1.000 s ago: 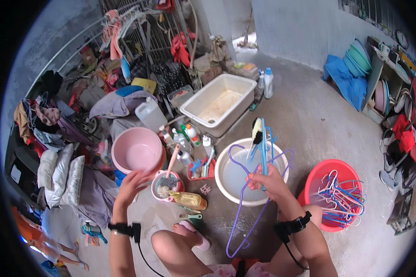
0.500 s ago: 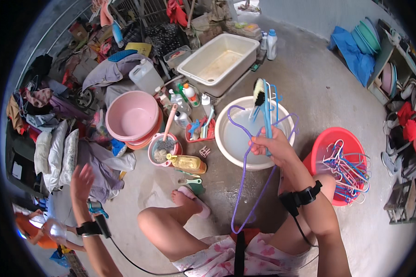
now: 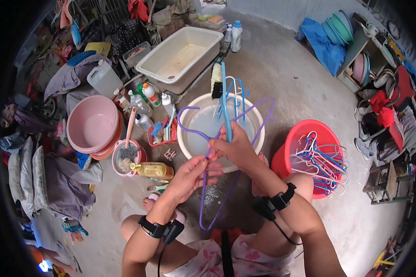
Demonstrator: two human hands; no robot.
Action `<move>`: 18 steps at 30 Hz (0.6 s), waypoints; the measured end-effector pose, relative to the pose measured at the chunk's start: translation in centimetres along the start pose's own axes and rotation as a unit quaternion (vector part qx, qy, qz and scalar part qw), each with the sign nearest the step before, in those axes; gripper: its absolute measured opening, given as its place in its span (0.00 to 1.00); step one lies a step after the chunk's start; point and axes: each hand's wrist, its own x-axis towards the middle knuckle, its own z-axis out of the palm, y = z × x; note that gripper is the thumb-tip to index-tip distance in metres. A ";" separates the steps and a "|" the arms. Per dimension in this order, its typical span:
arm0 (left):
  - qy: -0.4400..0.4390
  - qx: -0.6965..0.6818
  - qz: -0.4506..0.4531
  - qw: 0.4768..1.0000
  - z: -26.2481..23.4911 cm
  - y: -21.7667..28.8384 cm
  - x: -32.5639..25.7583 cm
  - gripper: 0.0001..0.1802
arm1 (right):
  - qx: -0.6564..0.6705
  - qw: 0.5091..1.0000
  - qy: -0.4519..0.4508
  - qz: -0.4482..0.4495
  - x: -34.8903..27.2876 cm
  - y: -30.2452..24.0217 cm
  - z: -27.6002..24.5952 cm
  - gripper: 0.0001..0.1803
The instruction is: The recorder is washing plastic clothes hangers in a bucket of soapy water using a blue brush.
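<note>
The right hand (image 3: 235, 147) hides the lower end of the brush (image 3: 225, 98).

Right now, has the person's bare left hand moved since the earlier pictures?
Yes, rightward: the left hand, earlier left of the yellow plastic bottle, is now right of it, at the purple hanger.

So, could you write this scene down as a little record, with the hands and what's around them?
right hand: grips the blue brush, bristles up
left hand: at the purple hanger, fingertips meeting its side
white basin: cloudy water, other hangers sticking up
red bucket: right of the basin, heaped with hangers
gold bottle: lying beside the pink pail
</note>
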 end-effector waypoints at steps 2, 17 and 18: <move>0.045 0.022 0.011 0.999 1.3 -0.8 0.7 0.29 | -0.024 1.000 0.008 -0.008 0.2 0.4 -0.2 0.16; -0.004 -0.023 -0.044 0.999 0.8 -1.8 0.9 0.48 | 0.013 1.000 -0.011 -0.018 1.0 0.6 0.4 0.15; 0.015 -0.003 -0.042 0.999 0.9 -2.1 0.8 0.49 | 0.039 0.999 -0.016 -0.004 0.9 0.6 0.5 0.15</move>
